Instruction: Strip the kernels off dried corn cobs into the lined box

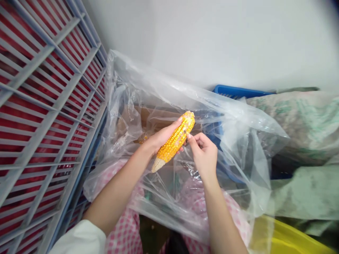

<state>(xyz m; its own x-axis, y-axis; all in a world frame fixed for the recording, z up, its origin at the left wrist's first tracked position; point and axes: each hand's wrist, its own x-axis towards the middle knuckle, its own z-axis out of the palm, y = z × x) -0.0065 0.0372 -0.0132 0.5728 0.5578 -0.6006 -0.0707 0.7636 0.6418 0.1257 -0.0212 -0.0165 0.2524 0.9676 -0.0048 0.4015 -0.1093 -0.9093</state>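
Observation:
My left hand is wrapped round a yellow-orange corn cob, held tilted with its pale tip pointing down toward me. The fingers of my right hand are curled, and its thumb presses on the kernels at the cob's right side. Both hands work over a large clear plastic bag spread across my lap. Under the plastic lies a brown cardboard box, only partly visible.
A grey grid crate wall with red behind it stands on the left. A blue basket sits behind the bag. Green-printed sacks lie at right, a yellow tub at bottom right. Pink checked cloth covers my lap.

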